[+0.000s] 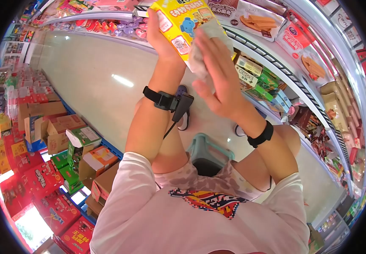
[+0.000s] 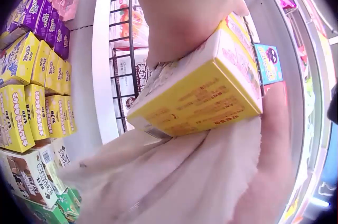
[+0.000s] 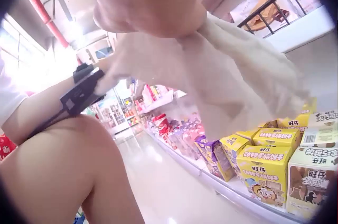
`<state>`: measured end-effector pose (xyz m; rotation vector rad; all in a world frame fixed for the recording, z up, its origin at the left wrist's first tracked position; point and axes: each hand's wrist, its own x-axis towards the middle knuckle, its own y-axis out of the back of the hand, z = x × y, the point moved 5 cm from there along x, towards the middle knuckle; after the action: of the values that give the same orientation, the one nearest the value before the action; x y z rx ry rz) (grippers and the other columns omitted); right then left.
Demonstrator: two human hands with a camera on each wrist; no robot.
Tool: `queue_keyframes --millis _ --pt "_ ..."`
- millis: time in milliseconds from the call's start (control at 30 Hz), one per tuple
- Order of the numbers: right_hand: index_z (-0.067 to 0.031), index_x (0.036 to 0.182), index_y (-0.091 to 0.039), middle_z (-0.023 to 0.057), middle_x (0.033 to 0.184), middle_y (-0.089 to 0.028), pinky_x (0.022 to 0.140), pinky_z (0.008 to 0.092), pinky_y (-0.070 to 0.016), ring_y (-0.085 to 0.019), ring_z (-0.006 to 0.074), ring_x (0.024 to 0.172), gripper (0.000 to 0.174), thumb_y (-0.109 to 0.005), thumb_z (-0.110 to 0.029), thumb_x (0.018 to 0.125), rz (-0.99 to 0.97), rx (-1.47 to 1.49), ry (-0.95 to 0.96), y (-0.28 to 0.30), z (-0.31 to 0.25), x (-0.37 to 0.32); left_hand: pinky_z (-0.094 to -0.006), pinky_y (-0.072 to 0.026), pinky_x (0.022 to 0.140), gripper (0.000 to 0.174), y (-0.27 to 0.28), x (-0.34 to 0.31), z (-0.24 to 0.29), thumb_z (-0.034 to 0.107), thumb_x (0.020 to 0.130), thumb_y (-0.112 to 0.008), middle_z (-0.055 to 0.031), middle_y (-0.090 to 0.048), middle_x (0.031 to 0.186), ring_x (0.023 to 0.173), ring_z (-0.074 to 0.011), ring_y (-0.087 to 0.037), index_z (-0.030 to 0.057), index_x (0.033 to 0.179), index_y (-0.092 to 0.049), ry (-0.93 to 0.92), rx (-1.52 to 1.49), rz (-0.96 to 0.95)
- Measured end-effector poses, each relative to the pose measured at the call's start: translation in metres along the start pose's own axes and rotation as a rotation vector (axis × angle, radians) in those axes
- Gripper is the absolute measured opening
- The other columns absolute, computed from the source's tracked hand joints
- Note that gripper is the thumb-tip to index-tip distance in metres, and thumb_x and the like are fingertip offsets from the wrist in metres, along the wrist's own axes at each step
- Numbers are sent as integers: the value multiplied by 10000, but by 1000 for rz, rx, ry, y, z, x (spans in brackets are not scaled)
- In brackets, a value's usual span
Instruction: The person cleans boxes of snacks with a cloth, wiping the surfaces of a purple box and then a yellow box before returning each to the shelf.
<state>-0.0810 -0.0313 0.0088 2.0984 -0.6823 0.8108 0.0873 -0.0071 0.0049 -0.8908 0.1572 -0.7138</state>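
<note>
My left hand [image 1: 164, 45] grips a yellow snack box [image 1: 187, 22] printed with a blue elephant, holding it up in front of the shelf. Against the box's lower right side, my right hand [image 1: 222, 82] presses a crumpled white cloth [image 1: 196, 63] with fairly straight fingers, its thumb standing apart. In the left wrist view, the cloth [image 2: 174, 176] spreads loosely below the box's printed yellow side [image 2: 200, 105]. The right wrist view shows the cloth [image 3: 227, 81] hanging under the hand; the box is hidden there.
Stocked shelves curve along the front and right, with wafer packs [image 1: 261, 21] behind a black wire rail. Yellow boxes [image 3: 264, 168] stand on a lower shelf. Open cartons [image 1: 62, 125] and red boxes [image 1: 43, 175] crowd the left. A teal stool [image 1: 198, 146] is between the legs.
</note>
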Motion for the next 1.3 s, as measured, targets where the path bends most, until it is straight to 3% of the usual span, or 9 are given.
queue_keyframes --millis 333,500,567,600,633,767,833,1033,1300 --pt "19 1431 -581 148 1504 -558 983 475 -539 -606 382 1176 592 -663 44 845 4 -157 192 6 -6 7 -496 -525 1026 692 -14 -11 -15 628 1072 -330 -187 -611 1362 1219 -335 -620 61 1433 -493 207 50 -160" --pt "16 1439 -584 147 1465 -584 967 427 -544 -619 349 1135 561 -671 1 885 88 -289 104 19 10 16 -410 -425 1082 661 -29 -22 -27 620 1096 -261 -139 -559 1307 1221 -266 -528 90 1398 -514 -111 432 -202" --pt "17 1446 -578 138 1406 -632 940 389 -553 -646 301 1101 518 -659 -26 937 122 -365 97 28 10 21 -416 -385 1089 475 -38 -25 -22 430 1084 -398 -155 -553 1257 1203 -299 -496 57 1337 -547 -458 877 -226" --pt "39 1522 -446 189 1532 -478 1084 425 -426 -512 342 1304 553 -577 -38 989 112 -256 54 34 7 27 -420 -364 1092 386 -45 -29 -21 335 1078 -467 -163 -550 1233 1193 -315 -480 40 1307 -564 -633 1098 -237" --pt "60 1597 -314 240 1657 -323 1228 460 -300 -379 382 1507 594 -494 -50 1042 103 -146 12 36 7 30 -433 -321 1127 568 -42 -31 -29 513 1103 -345 -159 -505 1346 1274 -326 -376 49 1390 -502 -422 991 -281" --pt "78 1542 -376 208 1504 -498 1128 378 -405 -535 269 1324 581 -489 -279 1097 573 -605 0 38 16 34 -467 -300 1109 502 -49 -43 -34 459 1123 -326 -180 -458 1335 1224 -357 -329 71 1307 -586 -412 1038 -423" --pt "78 1633 -138 231 1688 -210 1258 420 -185 -261 327 1531 723 -462 -296 1107 319 237 -300 52 22 29 -466 -309 1096 481 -51 -43 -36 446 1121 -346 -179 -473 1318 1209 -356 -337 72 1295 -593 -428 1042 -408" --pt "81 1621 -175 232 1590 -381 1202 380 -298 -397 282 1449 696 -458 -312 1120 387 487 -568 33 36 13 -450 -349 1036 360 -52 -38 -31 375 1088 -480 -183 -511 1213 1156 -342 -372 74 1198 -642 -512 1033 -299" --pt "93 1611 -190 245 1552 -429 1206 384 -300 -424 299 1437 641 -409 -266 1127 273 308 -396 28 27 24 -430 -342 1067 324 -43 -26 -16 265 1052 -487 -192 -539 1202 1157 -323 -441 11 1205 -619 -668 1085 -171"
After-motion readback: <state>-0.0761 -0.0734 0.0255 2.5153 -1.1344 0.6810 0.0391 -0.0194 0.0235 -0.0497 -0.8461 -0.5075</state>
